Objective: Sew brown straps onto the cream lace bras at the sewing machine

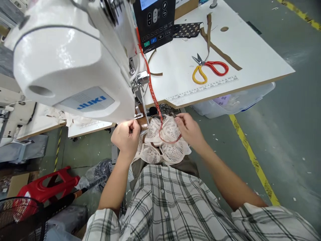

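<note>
Just the one head view, looking down over a plaid shirt (170, 207) at both hands, which are tucked in under the front end of a big white sewing machine (75, 67).

The left hand (126, 135) is curled up tight, pretty much a fist. Its fingertips are pressed right against the foot of the machine, and it's gripping the left edge of the lace piece (163, 144). The lace piece is cream coloured, a bunch of rounded cups. It sits in the lap between the two hands, just below the table edge, with its top end fed up under the machine.

The right hand (189, 129) is on the other side of the lace. Its fingers are bent and the tips are pinched together at the upper right edge. A thin red tape (150, 87) comes down from the machine head, loops across the lace and runs up into that pinch, so it looks like the tape is what it's got hold of. Can't tell if a bit of lace is caught in there too.

Up on the white table (250, 57) there's a pair of scissors (209, 68) with one red and one yellow handle, well away from the hands. Some brown strips (220, 52) lie next to them. The machine's black control panel (154, 23) sits at the top. A clear plastic bin (235, 100) is under the table on the right. A red stool (47, 185) is on the floor to the left.
</note>
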Tool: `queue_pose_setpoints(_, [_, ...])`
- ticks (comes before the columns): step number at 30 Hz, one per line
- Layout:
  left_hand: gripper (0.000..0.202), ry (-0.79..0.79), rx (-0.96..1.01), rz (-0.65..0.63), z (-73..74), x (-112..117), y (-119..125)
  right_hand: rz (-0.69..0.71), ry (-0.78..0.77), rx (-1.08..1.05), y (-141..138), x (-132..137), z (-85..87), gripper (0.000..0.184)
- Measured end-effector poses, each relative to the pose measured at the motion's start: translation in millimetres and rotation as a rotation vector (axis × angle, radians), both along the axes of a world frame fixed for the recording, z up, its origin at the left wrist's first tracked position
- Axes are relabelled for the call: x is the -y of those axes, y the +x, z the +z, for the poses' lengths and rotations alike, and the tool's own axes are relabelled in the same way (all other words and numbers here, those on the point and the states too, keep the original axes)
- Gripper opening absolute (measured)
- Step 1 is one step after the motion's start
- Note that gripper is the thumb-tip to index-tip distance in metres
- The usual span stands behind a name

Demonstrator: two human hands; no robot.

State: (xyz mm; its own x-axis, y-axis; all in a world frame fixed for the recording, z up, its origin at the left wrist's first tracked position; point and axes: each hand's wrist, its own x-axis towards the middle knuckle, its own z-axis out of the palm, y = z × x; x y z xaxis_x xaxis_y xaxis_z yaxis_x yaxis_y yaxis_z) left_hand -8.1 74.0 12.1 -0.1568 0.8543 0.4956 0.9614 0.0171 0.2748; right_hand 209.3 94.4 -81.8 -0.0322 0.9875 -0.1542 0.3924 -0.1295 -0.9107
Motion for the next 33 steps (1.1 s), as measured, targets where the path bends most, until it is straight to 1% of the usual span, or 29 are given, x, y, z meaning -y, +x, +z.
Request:
queue_pose_setpoints(2, [0.034, -0.021, -0.010, 0.031, -1.8, -2, 0, 0.022, 0.066, 0.343, 26, -10, -30.3, 0.045])
queue_pose_setpoints(3, [0.035, -0.025, -0.015, 0.039, -2.2, -2, 1, 0.048, 0.088, 0.458, 37, -12, -44.3, 0.048])
queue_pose_setpoints(5, [0.036, -0.024, -0.021, 0.037, -2.3, -2, 1, 0.091, 0.114, 0.584, 53, -12, -66.2, 0.052])
queue_pose_setpoints(7, [0.037, -0.024, -0.030, 0.028, -1.7, -2, 2, 0.111, 0.116, 0.606, 61, -8, -78.2, 0.052])
queue_pose_setpoints(9, [0.038, -0.035, -0.045, 0.028, -0.6, -2, 2, 0.131, 0.095, 0.581, 62, -4, -81.5, 0.052])
queue_pose_setpoints(12, [0.039, -0.063, -0.058, 0.047, 1.8, -2, 4, 0.146, 0.061, 0.534, 58, -3, -79.1, 0.052])
queue_pose_setpoints(16, [0.040, -0.084, -0.061, 0.068, 5.3, -3, 6, 0.141, 0.065, 0.486, 55, -5, -78.9, 0.050])
queue_pose_setpoints(20, [0.042, -0.098, -0.081, 0.051, 8.1, -4, 7, 0.148, 0.053, 0.444, 51, -7, -78.6, 0.049])
queue_pose_setpoints(22, [0.043, -0.103, -0.090, 0.042, 8.7, -4, 7, 0.145, 0.065, 0.383, 44, -7, -69.9, 0.046])
queue_pose_setpoints(23, [0.044, -0.104, -0.094, 0.039, 8.6, -4, 7, 0.144, 0.075, 0.336, 38, -7, -62.0, 0.044])
queue_pose_setpoints(24, [0.044, -0.103, -0.096, 0.038, 8.3, -4, 7, 0.144, 0.086, 0.279, 30, -7, -51.5, 0.042])
queue_pose_setpoints(26, [0.044, -0.093, -0.095, 0.043, 7.3, -4, 6, 0.153, 0.140, 0.148, 10, -8, -23.9, 0.036])
queue_pose_setpoints(27, [0.042, -0.085, -0.091, 0.048, 6.7, -4, 5, 0.167, 0.197, 0.083, -2, -9, -7.9, 0.032])
queue_pose_setpoints(30, [0.037, -0.071, -0.083, 0.058, 6.2, -4, 3, 0.254, 0.478, -0.051, -39, -16, 38.2, 0.025])
queue_pose_setpoints(32, [0.037, -0.101, -0.093, 0.056, 7.5, -4, 1, 0.337, 0.634, -0.046, -59, -23, 60.0, 0.026])
queue_pose_setpoints(33, [0.038, -0.121, -0.101, 0.053, 8.6, -4, 0, 0.373, 0.683, -0.025, -67, -27, 67.2, 0.027])
